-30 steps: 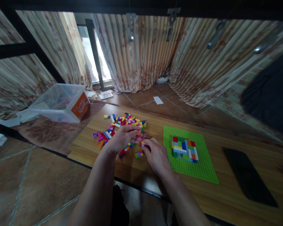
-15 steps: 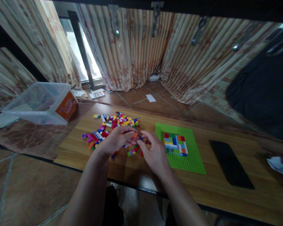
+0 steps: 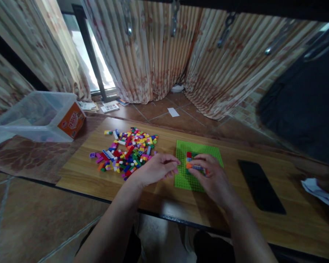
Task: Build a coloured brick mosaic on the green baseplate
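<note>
My right hand (image 3: pixel 214 178) is over the green baseplate (image 3: pixel 181 179), its thumb and fingers pinching a small orange brick (image 3: pixel 189 166) at the left side of a low block of coloured bricks (image 3: pixel 189 155). Much of that block is hidden behind the hand. Just left of the baseplate, my left hand (image 3: pixel 157 168) hovers with its fingers curled inward. Whatever lies in the left hand, if anything, is too small to make out. Left of both hands, a loose pile of toy bricks (image 3: pixel 128 151) is spread on the wooden table (image 3: pixel 82 171).
A black flat slab (image 3: pixel 260 186) lies right of the baseplate, with crumpled white paper (image 3: pixel 322 193) beyond it. At the far left stands a clear plastic bin (image 3: pixel 44 128) with an orange label. Striped curtains (image 3: pixel 142 54) hang behind the table.
Both hands have moved right, away from the brick pile. My right hand has carried the orange brick to the block on the baseplate. The view has shifted slightly.
</note>
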### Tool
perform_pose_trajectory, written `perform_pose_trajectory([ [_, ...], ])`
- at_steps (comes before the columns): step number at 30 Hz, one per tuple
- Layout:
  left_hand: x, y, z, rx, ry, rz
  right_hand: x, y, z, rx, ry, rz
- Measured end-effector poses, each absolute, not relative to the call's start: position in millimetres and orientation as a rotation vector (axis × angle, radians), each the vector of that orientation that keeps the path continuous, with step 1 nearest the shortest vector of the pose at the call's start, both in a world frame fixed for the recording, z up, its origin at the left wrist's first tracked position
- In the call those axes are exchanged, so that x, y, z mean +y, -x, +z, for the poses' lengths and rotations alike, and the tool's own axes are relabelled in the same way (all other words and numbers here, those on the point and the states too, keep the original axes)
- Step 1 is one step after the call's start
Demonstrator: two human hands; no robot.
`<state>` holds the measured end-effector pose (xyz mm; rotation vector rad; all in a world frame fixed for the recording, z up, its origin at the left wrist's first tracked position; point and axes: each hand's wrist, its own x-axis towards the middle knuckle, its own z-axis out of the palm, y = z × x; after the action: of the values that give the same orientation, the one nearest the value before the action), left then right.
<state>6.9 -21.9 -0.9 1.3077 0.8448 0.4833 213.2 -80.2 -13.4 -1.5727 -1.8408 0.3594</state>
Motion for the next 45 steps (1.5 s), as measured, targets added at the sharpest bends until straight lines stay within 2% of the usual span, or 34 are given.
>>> perform_pose_trajectory([
  [8, -41, -34, -7, 0.809, -1.54, 0.368, -89, -240, -29, -1.92, 1.655, 0.322],
  [22, -39, -46, -10, 0.827, -1.646, 0.362, -87, -240, -25, -1.717, 1.731, 0.368],
  [33, -40, -47, -11, 0.822, -1.688, 0.322, -83, -231, -44, -1.598, 1.935, 0.214],
  [45, -43, -47, -14, 0.872, -1.727, 0.258, -76, -241, -49, -1.58, 2.04, 0.316],
])
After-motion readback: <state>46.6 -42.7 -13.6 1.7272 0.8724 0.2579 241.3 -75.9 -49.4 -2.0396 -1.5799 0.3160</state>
